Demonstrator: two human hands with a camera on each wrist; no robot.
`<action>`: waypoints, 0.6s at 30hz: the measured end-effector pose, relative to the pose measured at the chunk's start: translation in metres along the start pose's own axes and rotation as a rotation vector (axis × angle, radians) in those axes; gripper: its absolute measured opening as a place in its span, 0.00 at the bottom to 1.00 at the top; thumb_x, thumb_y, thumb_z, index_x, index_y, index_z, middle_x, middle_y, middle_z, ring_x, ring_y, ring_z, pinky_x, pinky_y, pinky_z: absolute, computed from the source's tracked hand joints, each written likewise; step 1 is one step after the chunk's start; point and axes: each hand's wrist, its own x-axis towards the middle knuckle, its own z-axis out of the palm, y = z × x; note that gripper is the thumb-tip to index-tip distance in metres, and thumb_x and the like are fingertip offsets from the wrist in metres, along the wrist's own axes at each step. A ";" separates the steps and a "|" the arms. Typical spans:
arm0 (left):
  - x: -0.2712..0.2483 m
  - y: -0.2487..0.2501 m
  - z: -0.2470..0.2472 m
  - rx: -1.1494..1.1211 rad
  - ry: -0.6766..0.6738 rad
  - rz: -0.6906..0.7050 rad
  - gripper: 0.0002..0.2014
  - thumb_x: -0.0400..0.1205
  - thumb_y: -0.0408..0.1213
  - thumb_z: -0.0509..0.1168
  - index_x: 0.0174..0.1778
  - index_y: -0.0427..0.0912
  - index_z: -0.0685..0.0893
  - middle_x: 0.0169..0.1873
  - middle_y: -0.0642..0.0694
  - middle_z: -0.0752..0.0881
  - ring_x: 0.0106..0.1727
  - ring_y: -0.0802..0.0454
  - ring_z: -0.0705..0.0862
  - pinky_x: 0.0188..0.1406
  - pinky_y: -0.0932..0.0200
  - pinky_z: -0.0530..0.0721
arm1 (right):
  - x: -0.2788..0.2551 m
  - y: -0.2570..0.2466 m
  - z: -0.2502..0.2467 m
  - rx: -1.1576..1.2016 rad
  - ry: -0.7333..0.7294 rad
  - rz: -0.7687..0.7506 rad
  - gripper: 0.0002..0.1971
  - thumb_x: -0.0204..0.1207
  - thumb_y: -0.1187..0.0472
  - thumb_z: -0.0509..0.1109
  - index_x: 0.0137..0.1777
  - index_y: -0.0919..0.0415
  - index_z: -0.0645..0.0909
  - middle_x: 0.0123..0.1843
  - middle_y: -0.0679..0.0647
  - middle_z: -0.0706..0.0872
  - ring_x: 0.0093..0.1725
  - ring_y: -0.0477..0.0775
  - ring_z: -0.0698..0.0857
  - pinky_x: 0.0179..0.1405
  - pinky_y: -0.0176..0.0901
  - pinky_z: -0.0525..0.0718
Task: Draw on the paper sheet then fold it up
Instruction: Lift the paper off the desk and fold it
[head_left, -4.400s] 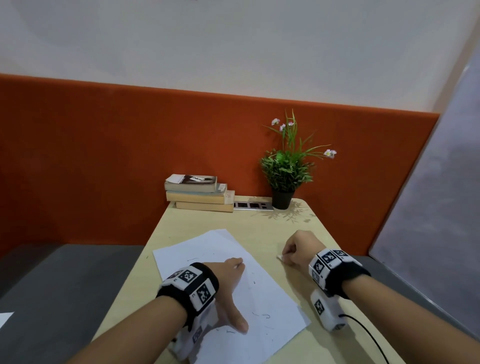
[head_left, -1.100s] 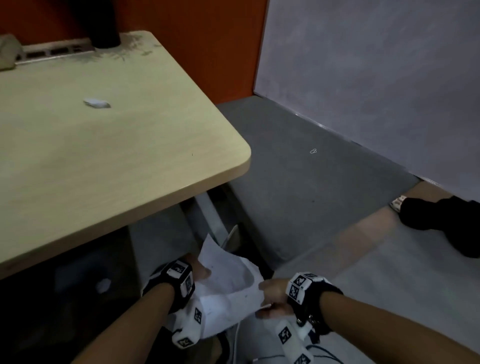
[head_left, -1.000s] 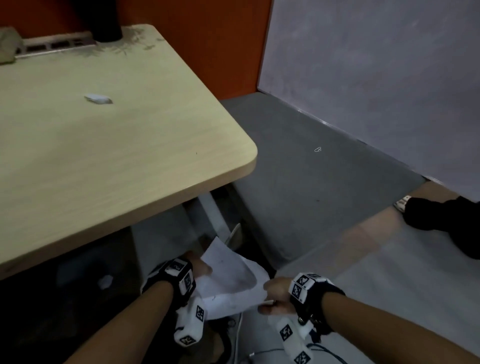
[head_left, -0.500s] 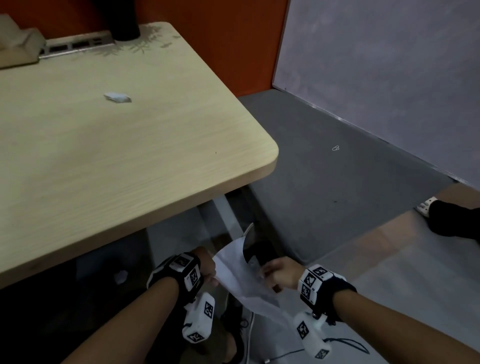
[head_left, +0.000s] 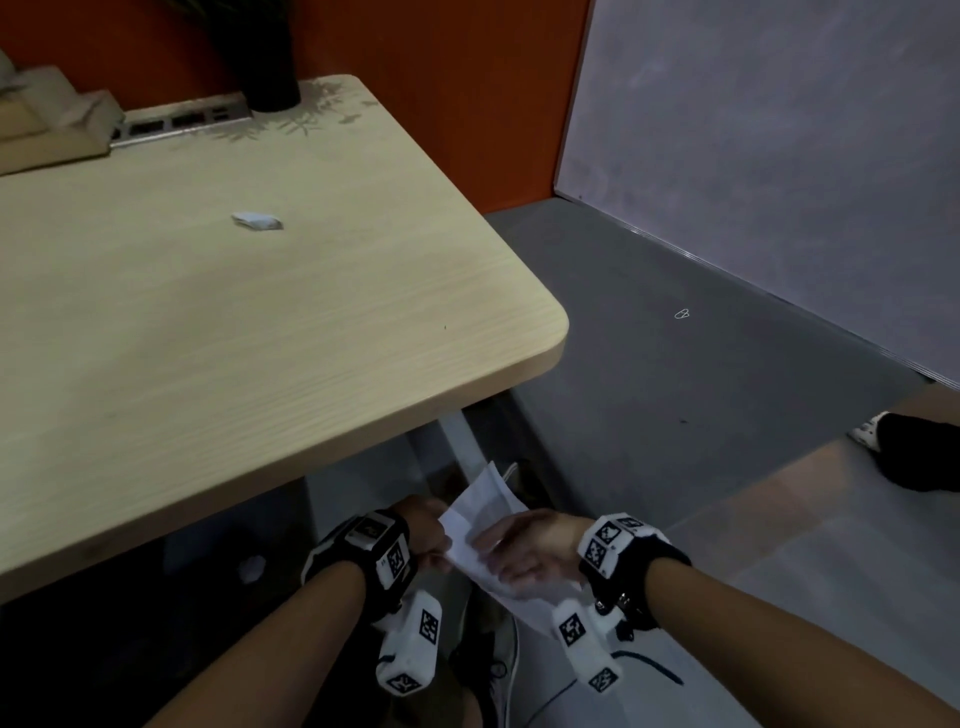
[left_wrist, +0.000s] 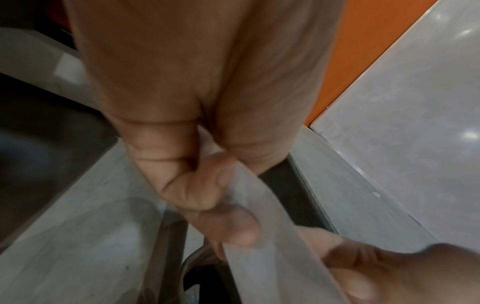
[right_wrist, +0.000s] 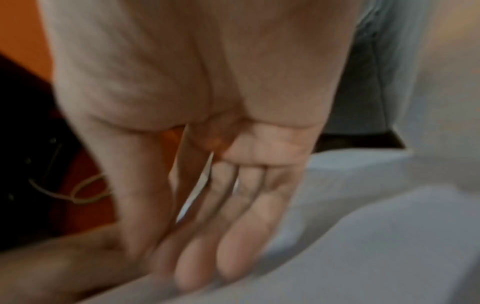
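Observation:
The white paper sheet (head_left: 483, 499) is held in the air below the table's near corner, doubled over into a narrow shape. My left hand (head_left: 426, 535) pinches its left edge; in the left wrist view the thumb and curled fingers (left_wrist: 207, 195) clamp the thin sheet (left_wrist: 259, 236). My right hand (head_left: 524, 551) lies across the paper from the right. In the blurred right wrist view its fingers (right_wrist: 233, 226) are straight and flat against the sheet (right_wrist: 363, 246). A small white piece (head_left: 257, 221) lies on the table top.
The light wooden table (head_left: 311, 338) fills the upper left, with a black plant pot (head_left: 270, 88), books (head_left: 47, 130) and a socket strip (head_left: 176, 124) at its back. A white table leg (head_left: 460, 441) stands behind the paper. Another person's dark shoe (head_left: 919, 452) is at the right.
The sheet lay flat on the table 4.4 s ago and is now held below its edge. Over the last second its halves came together and my right hand slid left over it.

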 end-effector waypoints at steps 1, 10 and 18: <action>-0.001 0.002 0.000 -0.011 0.000 0.012 0.15 0.86 0.24 0.64 0.68 0.39 0.79 0.33 0.43 0.84 0.16 0.62 0.81 0.15 0.68 0.73 | -0.005 -0.002 0.004 -0.025 -0.125 0.032 0.14 0.82 0.72 0.70 0.62 0.58 0.90 0.45 0.55 0.92 0.44 0.49 0.90 0.46 0.36 0.90; -0.010 0.008 -0.003 0.041 0.007 0.094 0.15 0.87 0.24 0.62 0.70 0.31 0.82 0.34 0.46 0.82 0.23 0.57 0.81 0.14 0.69 0.72 | 0.011 0.012 -0.015 -0.160 0.361 -0.012 0.18 0.81 0.74 0.69 0.69 0.66 0.84 0.45 0.58 0.87 0.34 0.50 0.79 0.36 0.41 0.80; -0.024 0.010 -0.010 0.138 0.010 0.178 0.15 0.88 0.28 0.60 0.69 0.36 0.82 0.37 0.48 0.82 0.29 0.55 0.79 0.14 0.70 0.71 | -0.008 0.006 -0.002 -0.100 0.125 0.110 0.10 0.80 0.65 0.73 0.60 0.58 0.88 0.46 0.54 0.90 0.44 0.52 0.87 0.54 0.47 0.90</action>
